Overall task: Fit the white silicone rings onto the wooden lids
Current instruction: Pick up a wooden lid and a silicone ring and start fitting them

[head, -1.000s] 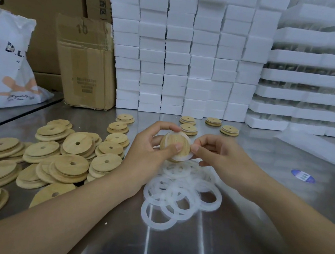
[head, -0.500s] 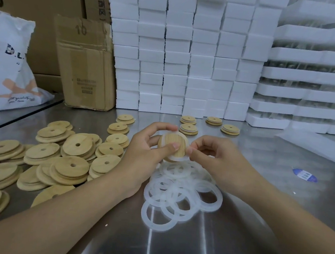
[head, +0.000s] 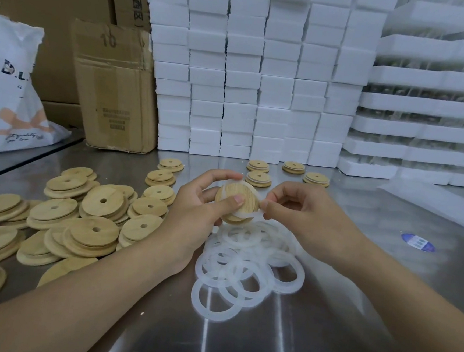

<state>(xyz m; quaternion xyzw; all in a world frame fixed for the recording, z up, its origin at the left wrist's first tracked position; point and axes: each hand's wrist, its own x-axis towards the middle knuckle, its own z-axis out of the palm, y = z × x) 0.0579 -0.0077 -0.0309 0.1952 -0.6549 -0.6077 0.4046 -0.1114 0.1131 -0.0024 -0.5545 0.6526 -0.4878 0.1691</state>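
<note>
I read "10" on the open cardboard box (head: 115, 81). "D.L" on the white bag (head: 8, 94). Blue sticker (head: 418, 242) on my table: print illegible.

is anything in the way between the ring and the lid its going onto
Nothing visible. The left hand grips the wooden lid, the right hand pinches the silicone ring at the lid's right edge, and the ring lies directly against the lid.

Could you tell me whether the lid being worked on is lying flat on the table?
No, the left hand holds the wooden lid up above the loose rings while the right hand pinches its ring.
</note>
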